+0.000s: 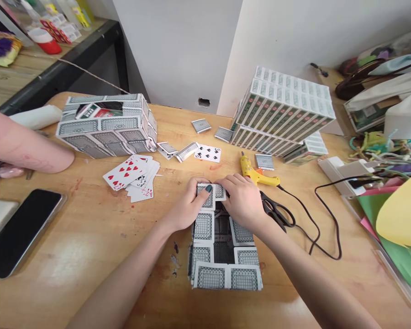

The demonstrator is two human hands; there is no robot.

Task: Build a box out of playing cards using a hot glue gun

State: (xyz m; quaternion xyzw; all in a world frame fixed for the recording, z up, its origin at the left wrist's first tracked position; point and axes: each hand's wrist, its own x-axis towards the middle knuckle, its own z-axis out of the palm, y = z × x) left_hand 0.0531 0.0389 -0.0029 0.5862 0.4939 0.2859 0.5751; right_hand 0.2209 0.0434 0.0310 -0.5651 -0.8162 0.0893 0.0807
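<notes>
In front of me stands a box made of playing cards (203, 227), patterned backs outward, with an oblong opening in its top. My left hand (190, 205) grips its far left corner, the thumb pressing on a card there. At the far right corner, my right hand (243, 198) curls its fingers over the edge, against a card at the far end. What lies under the right fingers is hidden. Just beyond the right hand are a yellow glue gun (258, 173) and black-handled scissors (277, 211), partly covered by that hand.
A larger card box (102, 132) holding packs stands back left, near loose playing cards (135, 176). Stacked card packs (281, 112) rise at back right. A phone (23, 233) lies left; a power strip (345, 173), black cable (329, 253) and coloured paper (402, 224) lie right.
</notes>
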